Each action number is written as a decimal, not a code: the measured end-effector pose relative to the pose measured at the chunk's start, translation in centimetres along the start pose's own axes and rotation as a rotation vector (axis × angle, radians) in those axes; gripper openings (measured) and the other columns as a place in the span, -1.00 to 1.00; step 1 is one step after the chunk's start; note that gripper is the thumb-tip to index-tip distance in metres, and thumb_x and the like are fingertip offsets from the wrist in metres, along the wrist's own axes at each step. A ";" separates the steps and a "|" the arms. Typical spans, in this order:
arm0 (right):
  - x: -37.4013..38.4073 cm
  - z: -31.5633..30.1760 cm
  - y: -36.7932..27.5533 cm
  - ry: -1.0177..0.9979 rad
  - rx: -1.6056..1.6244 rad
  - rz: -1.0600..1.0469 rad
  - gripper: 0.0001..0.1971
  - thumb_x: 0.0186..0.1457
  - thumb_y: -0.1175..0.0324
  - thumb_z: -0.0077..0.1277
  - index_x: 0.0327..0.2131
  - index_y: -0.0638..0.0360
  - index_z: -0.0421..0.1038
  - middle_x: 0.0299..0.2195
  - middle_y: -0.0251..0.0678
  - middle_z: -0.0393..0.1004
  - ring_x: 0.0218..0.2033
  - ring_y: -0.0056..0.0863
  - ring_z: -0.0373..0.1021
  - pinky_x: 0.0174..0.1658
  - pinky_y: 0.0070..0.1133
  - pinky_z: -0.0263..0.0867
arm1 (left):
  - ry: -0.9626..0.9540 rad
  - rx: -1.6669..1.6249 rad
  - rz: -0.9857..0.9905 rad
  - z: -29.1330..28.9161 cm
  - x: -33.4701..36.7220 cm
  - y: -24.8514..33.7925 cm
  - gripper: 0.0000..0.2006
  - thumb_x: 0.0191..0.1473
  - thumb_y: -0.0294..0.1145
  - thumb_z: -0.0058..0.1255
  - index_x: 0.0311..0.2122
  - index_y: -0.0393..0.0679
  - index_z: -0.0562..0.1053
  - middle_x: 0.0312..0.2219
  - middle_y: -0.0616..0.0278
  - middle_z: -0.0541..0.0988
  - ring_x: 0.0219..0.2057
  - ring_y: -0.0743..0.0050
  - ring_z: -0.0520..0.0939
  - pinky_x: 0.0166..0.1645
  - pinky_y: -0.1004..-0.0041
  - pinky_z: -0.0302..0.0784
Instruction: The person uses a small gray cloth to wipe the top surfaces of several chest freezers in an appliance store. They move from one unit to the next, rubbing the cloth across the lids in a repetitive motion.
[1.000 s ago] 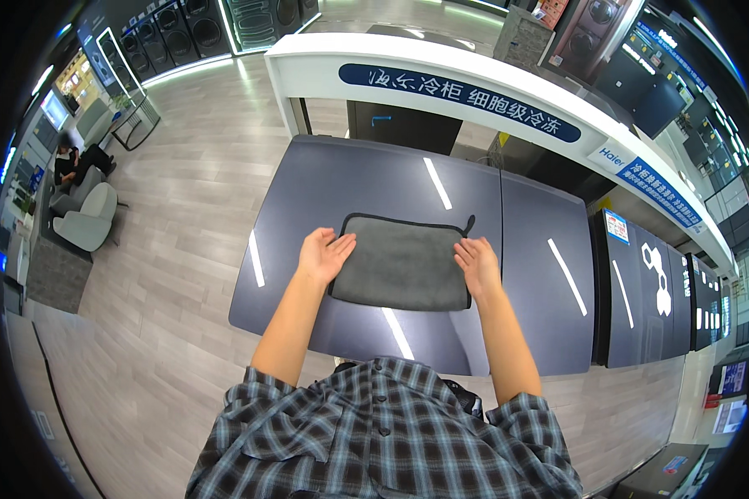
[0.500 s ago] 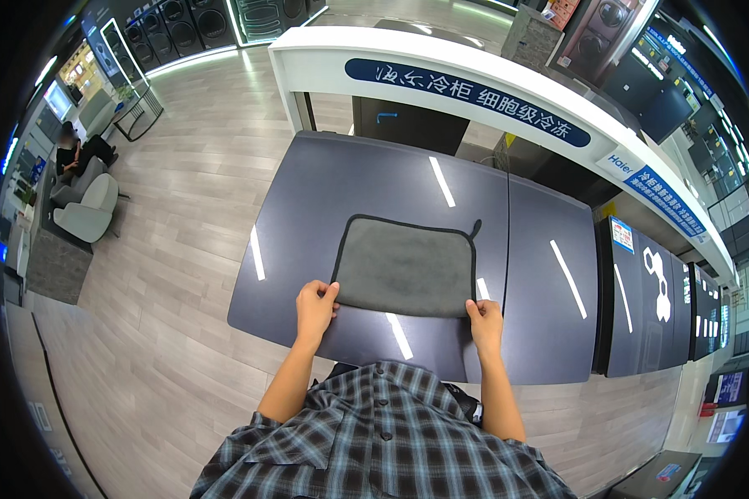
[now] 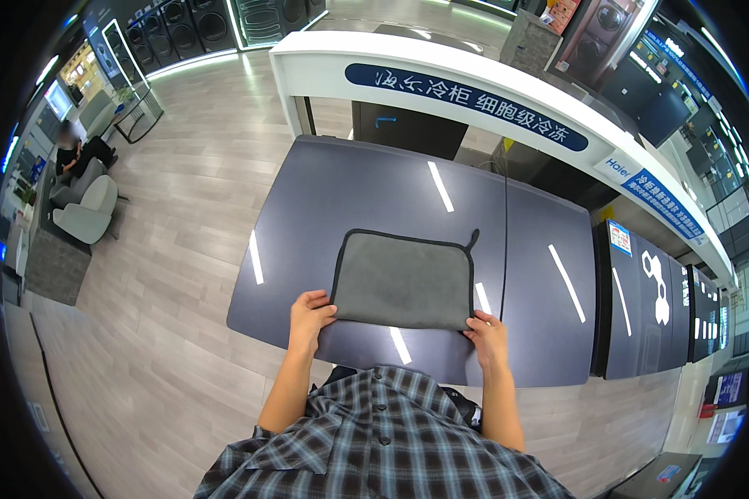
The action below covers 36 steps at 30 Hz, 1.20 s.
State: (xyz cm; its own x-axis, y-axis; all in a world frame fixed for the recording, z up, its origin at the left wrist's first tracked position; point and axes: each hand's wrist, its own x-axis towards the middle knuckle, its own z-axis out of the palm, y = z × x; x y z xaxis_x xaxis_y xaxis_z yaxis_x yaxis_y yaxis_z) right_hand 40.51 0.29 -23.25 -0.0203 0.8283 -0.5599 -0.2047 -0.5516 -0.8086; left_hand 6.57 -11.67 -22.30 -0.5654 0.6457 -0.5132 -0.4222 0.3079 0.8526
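A grey cloth with black edging lies spread flat on the dark blue-grey lid of a chest freezer. A small black loop sticks out from its far right corner. At the cloth's near left corner, my left hand pinches the edge between thumb and fingers, with some fingers raised. Its near right corner is held by my right hand, thumb on top and the other fingers partly hidden.
A white sign frame with a dark blue panel arches along the freezer's far side. More dark freezers stand to the right. A seated person and grey chairs are at the far left.
Both hands have drawn the cloth a little toward me across the lid. Some fingers of my left hand have lifted and straightened.
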 end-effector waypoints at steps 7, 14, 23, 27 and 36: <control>-1.1 5.8 -3.0 -0.314 -0.008 -0.056 -0.39 0.03 0.50 0.07 0.20 0.24 0.19 -0.23 -0.32 0.50 -0.33 -0.59 0.39 -0.33 -0.64 0.25 | -0.152 0.181 -0.009 -0.7 1.2 -0.8 -0.53 -0.05 -0.67 0.13 0.04 -0.41 0.37 -0.31 0.16 0.55 -0.35 0.45 0.60 -0.33 0.49 0.56; -3.9 16.1 -2.2 -0.563 -0.578 -0.379 -0.23 -0.02 0.50 0.12 0.30 0.22 0.08 -0.45 -0.42 0.31 -0.39 -0.58 0.30 -0.29 -0.58 0.28 | -0.121 0.246 0.068 -0.6 1.3 -1.5 -0.59 -0.05 -0.65 0.16 -0.03 -0.39 0.42 -0.34 0.19 0.55 -0.38 0.50 0.59 -0.37 0.54 0.55; -5.9 21.8 6.3 -0.620 -1.199 -0.762 -0.33 0.05 0.41 0.07 0.24 0.34 0.11 -0.04 0.05 0.43 -0.11 0.00 0.46 -0.09 -0.25 0.43 | -0.082 0.135 0.109 -1.5 1.5 -2.9 -0.77 0.17 -0.49 0.05 -0.10 -0.40 0.50 -0.33 0.10 0.61 -0.38 0.44 0.64 -0.35 0.49 0.62; -6.2 21.4 5.1 -0.666 -1.135 -0.733 -0.47 0.09 0.43 0.06 0.15 0.32 0.24 -0.13 0.04 0.51 -0.13 -0.06 0.50 -0.09 -0.32 0.44 | -0.073 0.296 0.116 -1.1 0.0 -0.8 -0.74 0.19 -0.39 0.06 -0.09 -0.33 0.50 -0.28 0.06 0.60 -0.35 0.33 0.65 -0.31 0.39 0.61; 1.0 18.6 0.9 -0.487 -1.262 -1.382 -0.68 0.10 0.45 -0.01 -0.03 0.18 0.45 0.03 -0.15 0.44 0.12 -0.10 0.31 0.19 -0.24 0.20 | -0.177 0.883 1.219 3.2 -3.3 -1.1 -0.72 -0.08 -0.44 0.18 -0.18 -0.15 0.52 -0.20 0.14 0.53 -0.15 0.13 0.54 -0.06 0.22 0.42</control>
State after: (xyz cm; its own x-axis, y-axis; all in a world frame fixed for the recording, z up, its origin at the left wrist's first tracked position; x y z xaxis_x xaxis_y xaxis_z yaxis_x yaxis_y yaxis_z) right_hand 22.14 2.47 -21.15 -0.7623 0.5147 0.3924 0.3952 0.8503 -0.3475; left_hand 11.19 -11.87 -21.19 -0.1281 0.8612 0.4918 0.8110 -0.1944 0.5518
